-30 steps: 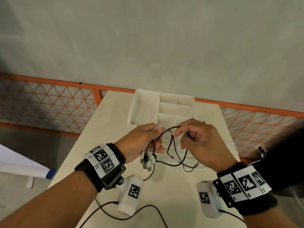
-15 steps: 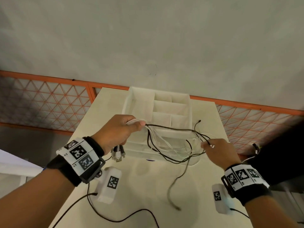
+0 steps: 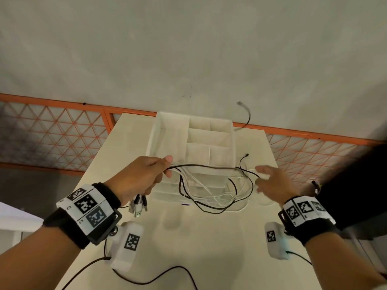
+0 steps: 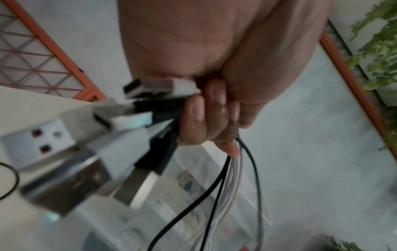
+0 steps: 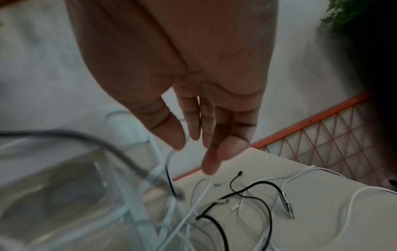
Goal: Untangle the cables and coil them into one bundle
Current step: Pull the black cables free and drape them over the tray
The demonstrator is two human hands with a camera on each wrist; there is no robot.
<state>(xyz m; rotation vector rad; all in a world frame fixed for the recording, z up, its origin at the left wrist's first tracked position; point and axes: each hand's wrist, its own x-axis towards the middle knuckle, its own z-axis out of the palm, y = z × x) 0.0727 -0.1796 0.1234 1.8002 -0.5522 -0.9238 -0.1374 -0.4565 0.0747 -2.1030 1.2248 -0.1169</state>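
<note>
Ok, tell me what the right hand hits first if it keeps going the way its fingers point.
Probably the loose cables hanging just ahead of the right hand, then the white organizer tray behind them; depth is hard to judge.

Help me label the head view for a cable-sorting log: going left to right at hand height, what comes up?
Left hand gripping the cables, then the USB plugs hanging under it, then the loose black and white cable loops in front of the white divided tray, then the right hand, fingers spread.
</note>
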